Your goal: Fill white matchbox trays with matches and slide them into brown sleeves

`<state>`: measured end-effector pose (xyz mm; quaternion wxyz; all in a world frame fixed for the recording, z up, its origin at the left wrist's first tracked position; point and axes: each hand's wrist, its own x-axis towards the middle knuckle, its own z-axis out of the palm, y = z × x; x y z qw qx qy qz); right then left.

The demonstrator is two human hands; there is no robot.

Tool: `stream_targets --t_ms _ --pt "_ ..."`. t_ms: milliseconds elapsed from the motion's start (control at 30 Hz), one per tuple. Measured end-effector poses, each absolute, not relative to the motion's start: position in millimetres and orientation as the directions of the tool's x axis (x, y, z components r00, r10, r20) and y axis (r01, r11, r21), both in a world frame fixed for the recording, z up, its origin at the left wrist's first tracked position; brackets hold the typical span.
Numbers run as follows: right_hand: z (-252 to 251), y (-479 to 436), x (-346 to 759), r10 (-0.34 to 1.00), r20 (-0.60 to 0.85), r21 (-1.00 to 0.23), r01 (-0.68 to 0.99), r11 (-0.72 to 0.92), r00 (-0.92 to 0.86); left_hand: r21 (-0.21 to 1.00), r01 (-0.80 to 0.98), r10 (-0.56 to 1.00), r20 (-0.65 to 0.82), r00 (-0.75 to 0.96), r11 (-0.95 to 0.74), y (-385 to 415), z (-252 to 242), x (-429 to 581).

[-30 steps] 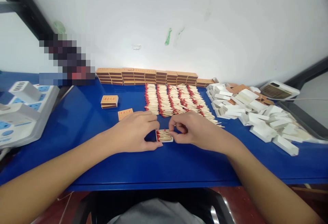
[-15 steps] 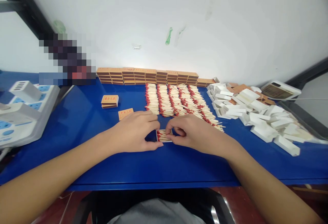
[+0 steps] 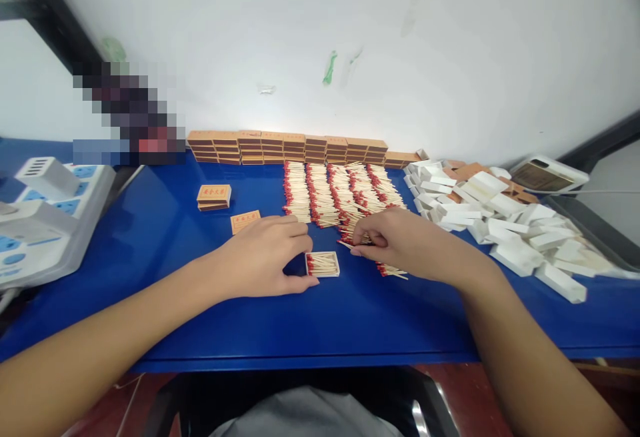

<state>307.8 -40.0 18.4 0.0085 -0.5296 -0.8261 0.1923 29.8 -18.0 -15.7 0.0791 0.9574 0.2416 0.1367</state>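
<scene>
A small white matchbox tray (image 3: 336, 273) lies on the blue table, with red-headed matches (image 3: 323, 264) in it. Thumb and forefinger of my left hand (image 3: 273, 257) grip the tray at its left end. My right hand (image 3: 395, 242) is to the right of the tray and apart from it, pinching a match (image 3: 345, 244) whose red head points left. Beyond the hands lie rows of loose matches (image 3: 320, 193), partly hidden by my right hand. An orange printed matchbox sleeve (image 3: 245, 221) is just behind my left hand.
Stacked matchboxes (image 3: 285, 148) line the wall. Two more matchboxes (image 3: 214, 197) are piled at the left. White empty trays (image 3: 515, 230) and some sleeves are heaped at the right, near a phone (image 3: 547, 175). A power strip (image 3: 85, 223) with plugs occupies the left side.
My right hand has moved from above the tray to the right, toward the loose matches, and now pinches a match. My left hand and the tray have stayed in place.
</scene>
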Motion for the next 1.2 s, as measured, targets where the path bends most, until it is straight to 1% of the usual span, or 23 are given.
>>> stream_targets --t_ms 67,300,367,467,533,667,767,1000,1200 --pt "15.9 -40.6 306.3 0.876 -0.210 -0.321 0.877 0.357 -0.434 0.222 0.438 0.483 0.222 0.847 -0.871 -17.8 -15.6 29.7" --pt "13.2 -39.7 305.5 0.858 -0.278 -0.366 0.873 0.322 -0.433 0.220 0.442 0.485 0.217 0.847 -0.870 -17.0 -16.3 29.4" --pt "14.5 -40.1 304.7 0.862 -0.244 -0.393 0.858 0.331 -0.444 0.221 0.443 0.486 0.215 0.847 -0.869 -16.8 -16.4 29.5" --pt "16.7 -42.8 299.4 0.876 -0.124 -0.481 0.800 0.357 -0.466 0.228 0.441 0.486 0.213 0.848 -0.868 -16.5 -16.5 29.7" --pt "16.4 -45.3 292.9 0.862 -0.064 -0.520 0.754 0.402 -0.504 0.232 0.440 0.487 0.210 0.848 -0.867 -16.4 -16.6 29.7" --pt "11.0 -49.1 279.1 0.800 -0.046 -0.490 0.712 0.503 -0.598 0.244 0.443 0.491 0.198 0.848 -0.863 -16.2 -16.7 29.3" --pt "7.3 -50.5 274.5 0.760 -0.049 -0.481 0.682 0.551 -0.648 0.255 0.442 0.493 0.190 0.849 -0.860 -16.2 -16.4 29.2" --pt "7.4 -51.1 278.9 0.761 -0.029 -0.488 0.673 0.555 -0.648 0.255 0.454 0.503 0.176 0.846 -0.854 -16.2 -15.8 29.2" --pt "10.3 -51.9 280.1 0.787 -0.044 -0.451 0.715 0.534 -0.616 0.252 0.451 0.499 0.178 0.848 -0.856 -16.2 -15.6 29.2"
